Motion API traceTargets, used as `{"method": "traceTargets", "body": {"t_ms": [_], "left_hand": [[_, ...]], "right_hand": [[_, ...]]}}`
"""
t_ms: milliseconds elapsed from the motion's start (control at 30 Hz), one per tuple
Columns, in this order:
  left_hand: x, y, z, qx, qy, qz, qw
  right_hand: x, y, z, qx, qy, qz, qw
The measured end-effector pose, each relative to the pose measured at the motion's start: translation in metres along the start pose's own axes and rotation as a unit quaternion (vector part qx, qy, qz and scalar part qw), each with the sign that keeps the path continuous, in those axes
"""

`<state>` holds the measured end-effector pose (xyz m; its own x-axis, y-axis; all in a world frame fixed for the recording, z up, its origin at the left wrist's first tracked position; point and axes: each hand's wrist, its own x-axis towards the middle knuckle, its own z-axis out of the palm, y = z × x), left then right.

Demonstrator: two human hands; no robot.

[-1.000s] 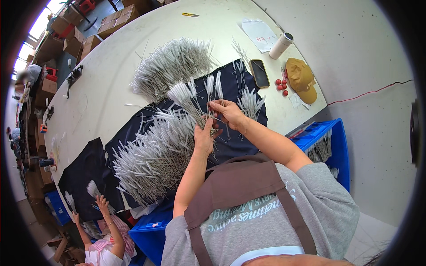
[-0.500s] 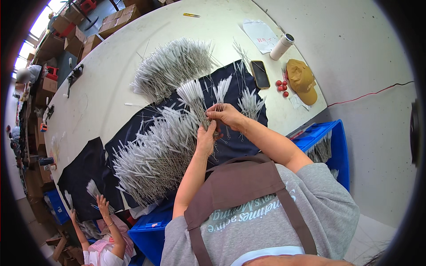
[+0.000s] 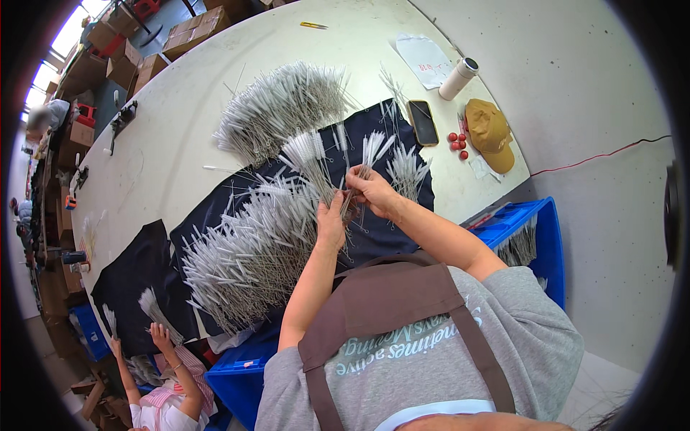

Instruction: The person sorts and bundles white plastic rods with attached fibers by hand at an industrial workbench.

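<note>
My left hand is closed around the wire stems of a fanned bundle of white-bristled wire brushes. Close beside it, my right hand pinches stems, with a smaller bunch of brushes standing up from its fingers. A lone brush rises between the two bunches; which hand has it I cannot tell. Left of my hands, a big heap of the same brushes lies on dark cloth. To the right is a small pile of brushes. The lower stems are partly hidden by my fingers.
Another brush heap lies farther back on the white table. At right are a phone, a bottle, a cap and red balls. Blue bins flank me. A co-worker's hands handle brushes lower left.
My right hand has shifted slightly right and down with its bunch, away from the left bundle. A single brush now shows between the bunches. The left hand has barely moved.
</note>
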<state>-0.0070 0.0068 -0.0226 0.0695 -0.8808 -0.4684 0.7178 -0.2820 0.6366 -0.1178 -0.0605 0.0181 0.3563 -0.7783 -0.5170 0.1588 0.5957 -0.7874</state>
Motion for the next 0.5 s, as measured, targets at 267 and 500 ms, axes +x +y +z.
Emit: {"method": "traceTargets", "body": {"t_ms": [267, 500], "left_hand": [[-0.006, 0.021, 0.004, -0.018, -0.019, -0.029, 0.999], [-0.009, 0.022, 0.012, -0.054, -0.094, -0.077, 0.991]], "right_hand": [[0.004, -0.018, -0.007, -0.071, 0.026, -0.092, 0.993], [-0.002, -0.028, 0.011, -0.007, 0.006, -0.022, 1.000]]}}
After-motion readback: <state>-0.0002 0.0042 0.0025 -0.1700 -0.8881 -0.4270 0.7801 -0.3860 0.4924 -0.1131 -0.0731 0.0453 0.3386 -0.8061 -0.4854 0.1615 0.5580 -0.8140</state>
